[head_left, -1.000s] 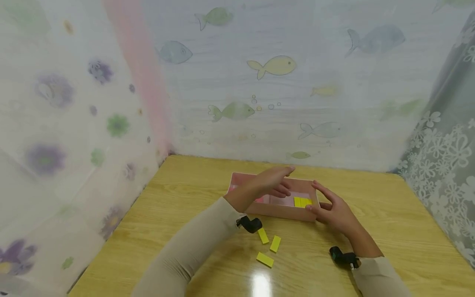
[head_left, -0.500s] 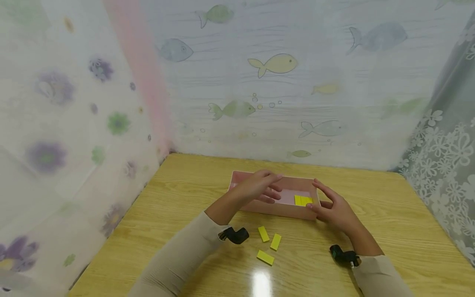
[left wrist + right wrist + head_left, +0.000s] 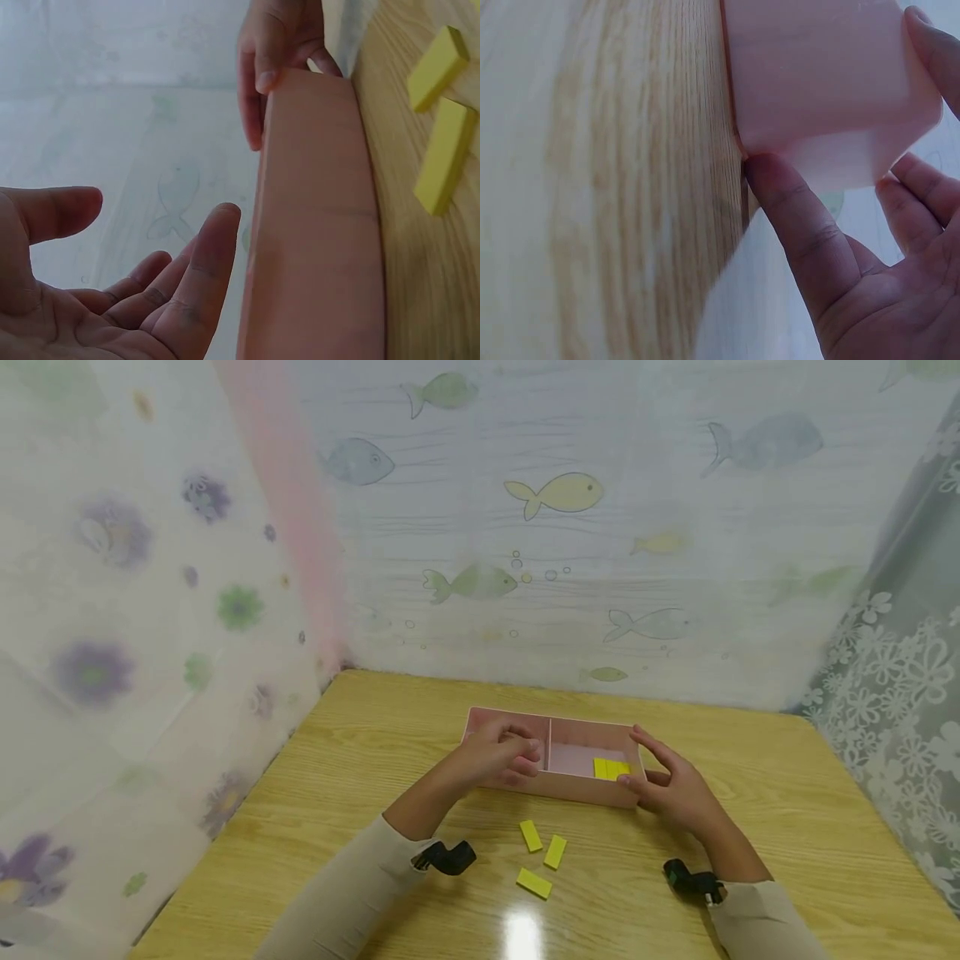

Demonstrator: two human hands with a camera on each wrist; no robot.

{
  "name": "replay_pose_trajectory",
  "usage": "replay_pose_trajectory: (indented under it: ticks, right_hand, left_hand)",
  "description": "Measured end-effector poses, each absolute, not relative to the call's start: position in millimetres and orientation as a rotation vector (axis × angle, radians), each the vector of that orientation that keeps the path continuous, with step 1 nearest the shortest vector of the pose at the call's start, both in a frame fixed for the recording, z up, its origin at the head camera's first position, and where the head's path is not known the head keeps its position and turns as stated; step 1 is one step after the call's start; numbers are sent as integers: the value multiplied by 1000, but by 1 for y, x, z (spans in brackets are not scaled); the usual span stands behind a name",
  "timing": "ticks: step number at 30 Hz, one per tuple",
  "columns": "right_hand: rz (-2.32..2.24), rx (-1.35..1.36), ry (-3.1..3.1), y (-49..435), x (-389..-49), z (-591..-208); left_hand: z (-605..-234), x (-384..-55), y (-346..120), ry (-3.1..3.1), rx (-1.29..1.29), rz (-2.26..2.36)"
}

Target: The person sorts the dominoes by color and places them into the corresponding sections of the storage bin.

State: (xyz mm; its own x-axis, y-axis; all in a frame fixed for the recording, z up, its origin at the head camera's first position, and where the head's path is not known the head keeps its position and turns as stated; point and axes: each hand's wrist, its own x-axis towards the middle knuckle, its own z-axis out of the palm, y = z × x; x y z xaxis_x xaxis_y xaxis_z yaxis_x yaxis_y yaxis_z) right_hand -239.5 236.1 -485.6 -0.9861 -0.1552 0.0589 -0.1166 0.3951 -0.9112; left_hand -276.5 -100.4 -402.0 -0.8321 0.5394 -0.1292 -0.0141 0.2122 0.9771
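A pink divided box (image 3: pixel 570 787) stands on the wooden table. In the head view my left hand (image 3: pixel 491 756) hovers over its left compartment, whose contents are mostly hidden. The left wrist view shows that hand (image 3: pixel 142 300) with thumb and loosely bent fingers apart, nothing between them. My right hand (image 3: pixel 678 789) grips the box's right end, thumb at the front corner and a finger at the back one. In the right wrist view its fingers (image 3: pixel 810 232) touch the pink end wall (image 3: pixel 825 75). Yellow blocks (image 3: pixel 611 768) lie side by side in the right compartment's front corner.
Three loose yellow blocks lie in front of the box: an upper left one (image 3: pixel 531 836), a right one (image 3: pixel 555 852) and a lower one (image 3: pixel 534 883). A thin divider (image 3: pixel 549 743) splits the box. A fish-patterned curtain (image 3: pixel 562 568) hangs behind the table (image 3: pixel 360 735).
My left hand has moved left, from over the middle of the box to over its left compartment, uncovering the divider. My right hand stays at the right end.
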Motion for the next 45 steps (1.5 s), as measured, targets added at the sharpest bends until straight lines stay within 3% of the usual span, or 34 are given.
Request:
replay_pose_trajectory:
  ticks: [19,45]
  right_hand:
    - [-1699,-261,2586,234,-236,-481]
    - [-1646,-322,2624,235,-236,-482]
  left_hand:
    - [-455,-257,-141,2154,418,1451]
    - [-464,-245,-114,2246,485,1291]
